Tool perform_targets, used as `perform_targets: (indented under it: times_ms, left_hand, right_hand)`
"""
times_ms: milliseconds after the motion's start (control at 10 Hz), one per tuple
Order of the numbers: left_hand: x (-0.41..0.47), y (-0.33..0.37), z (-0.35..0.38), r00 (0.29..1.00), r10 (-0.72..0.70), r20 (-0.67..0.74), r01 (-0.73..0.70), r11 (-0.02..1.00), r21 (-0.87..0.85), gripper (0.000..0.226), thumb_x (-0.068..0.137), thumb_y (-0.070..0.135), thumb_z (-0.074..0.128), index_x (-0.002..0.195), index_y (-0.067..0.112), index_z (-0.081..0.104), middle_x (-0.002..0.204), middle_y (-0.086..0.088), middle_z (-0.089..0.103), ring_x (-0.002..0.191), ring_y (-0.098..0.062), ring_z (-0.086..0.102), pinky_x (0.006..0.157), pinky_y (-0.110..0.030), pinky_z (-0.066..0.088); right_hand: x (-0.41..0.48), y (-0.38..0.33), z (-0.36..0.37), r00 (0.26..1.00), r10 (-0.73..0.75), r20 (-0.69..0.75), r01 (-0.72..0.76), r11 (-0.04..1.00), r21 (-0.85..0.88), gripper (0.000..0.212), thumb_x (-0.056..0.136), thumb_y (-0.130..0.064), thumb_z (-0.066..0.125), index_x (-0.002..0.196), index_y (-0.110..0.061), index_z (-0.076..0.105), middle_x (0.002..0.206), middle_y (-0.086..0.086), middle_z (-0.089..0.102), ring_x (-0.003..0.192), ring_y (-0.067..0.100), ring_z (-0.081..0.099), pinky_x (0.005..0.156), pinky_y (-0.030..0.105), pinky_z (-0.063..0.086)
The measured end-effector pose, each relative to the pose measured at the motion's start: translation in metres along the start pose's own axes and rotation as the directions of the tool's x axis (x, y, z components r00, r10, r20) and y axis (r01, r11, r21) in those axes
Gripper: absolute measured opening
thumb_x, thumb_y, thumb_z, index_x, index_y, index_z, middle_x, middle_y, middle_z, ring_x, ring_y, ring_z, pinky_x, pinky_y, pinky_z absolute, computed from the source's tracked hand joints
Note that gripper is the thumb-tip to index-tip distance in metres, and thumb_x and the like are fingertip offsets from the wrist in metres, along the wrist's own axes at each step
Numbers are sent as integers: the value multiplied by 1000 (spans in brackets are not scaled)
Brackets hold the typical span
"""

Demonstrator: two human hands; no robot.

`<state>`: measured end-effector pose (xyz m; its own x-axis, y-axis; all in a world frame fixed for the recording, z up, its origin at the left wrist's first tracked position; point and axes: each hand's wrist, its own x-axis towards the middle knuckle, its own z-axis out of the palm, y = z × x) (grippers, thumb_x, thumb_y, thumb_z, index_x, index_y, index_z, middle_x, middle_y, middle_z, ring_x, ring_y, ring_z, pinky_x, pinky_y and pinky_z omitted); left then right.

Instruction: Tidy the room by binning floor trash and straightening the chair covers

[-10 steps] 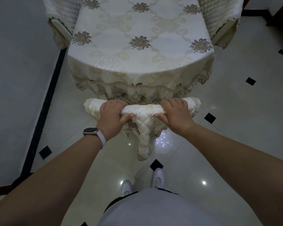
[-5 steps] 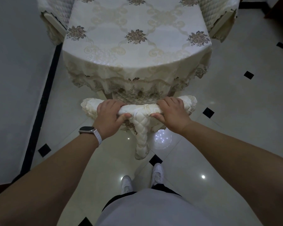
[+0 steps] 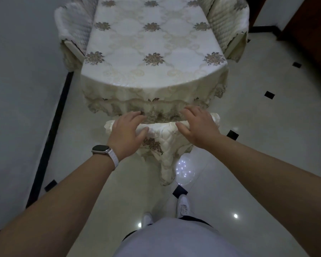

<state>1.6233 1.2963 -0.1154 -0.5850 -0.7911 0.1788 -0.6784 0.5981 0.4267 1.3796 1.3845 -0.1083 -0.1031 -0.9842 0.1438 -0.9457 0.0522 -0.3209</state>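
A glossy pale tiled floor (image 3: 267, 145) with small black diamond insets fills the room, and a grey wall (image 3: 17, 89) with a black skirting line runs down the left side. In the middle stands a surface draped in a cream tablecloth (image 3: 152, 52) patterned with brown flower clusters and edged with a lacy hem. A covered chair (image 3: 72, 25) sits at its far left corner and another covered chair (image 3: 228, 21) at its far right.

At the near end of the surface, the top of a third chair back wears a quilted cream chair cover (image 3: 163, 145), its pointed flap hanging down toward the floor on the near side. The left hand (image 3: 126, 132), with a watch (image 3: 102, 150) on a white strap at the wrist, rests over the left part of the cover's top edge, fingers spread and loose, not closed around the fabric. The right hand (image 3: 198, 127) lies over the right part, fingers likewise spread open. Below, two white shoes (image 3: 183, 206) stand on the tiles near a black diamond.
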Motion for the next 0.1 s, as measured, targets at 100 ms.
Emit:
perform_targets:
  times_ms: [100]
  left_hand:
    - [-9, 2, -30, 990, 75, -117, -64, 993, 97, 46, 89, 44, 48, 123, 20, 65, 132, -6, 59, 120, -30, 52, 104, -51, 39]
  right_hand:
    - [-7, -23, -19, 996, -32, -80, 29, 999, -32, 55, 92, -49, 38, 132, -14, 54, 135, 7, 53, 123, 27, 45, 102, 43, 33]
